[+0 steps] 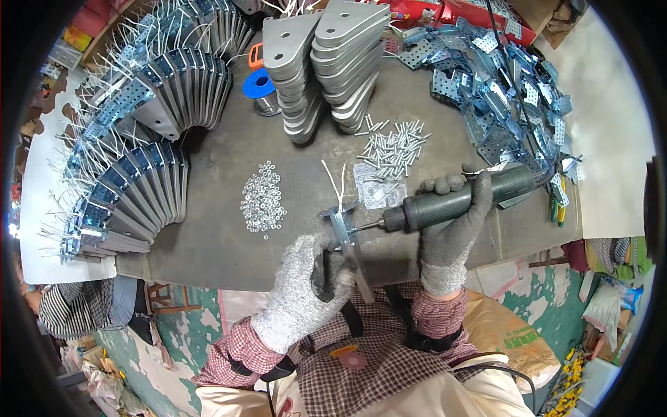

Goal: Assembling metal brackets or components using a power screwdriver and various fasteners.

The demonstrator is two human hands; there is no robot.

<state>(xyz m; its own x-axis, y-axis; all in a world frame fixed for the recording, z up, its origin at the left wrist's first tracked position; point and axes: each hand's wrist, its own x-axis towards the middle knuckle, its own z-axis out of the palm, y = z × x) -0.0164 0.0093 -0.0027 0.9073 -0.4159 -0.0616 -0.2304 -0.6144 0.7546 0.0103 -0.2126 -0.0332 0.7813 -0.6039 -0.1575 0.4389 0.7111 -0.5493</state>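
Note:
My left hand [302, 292], in a grey knit glove, is closed around a flat grey metal plate, seen nearly edge-on. Fixed at the plate's upper end is a small bluish metal bracket [341, 228], from which two white wires [336, 182] stick up. My right hand [448, 243], gloved too, grips a dark green electric screwdriver [445, 207] lying almost level. Its bit points left and meets the bracket's side, at what looks like a screw. The fingers of my left hand partly hide the plate.
Small nuts [264, 198] and screws [396, 149] lie in heaps beyond my hands. Grey plates [295, 59] stand stacked behind, beside a blue-rimmed wire spool [259, 85]. Wired plate assemblies [149, 174] curve along the left. Perforated blue brackets [497, 104] pile up right, crossed by a black cable.

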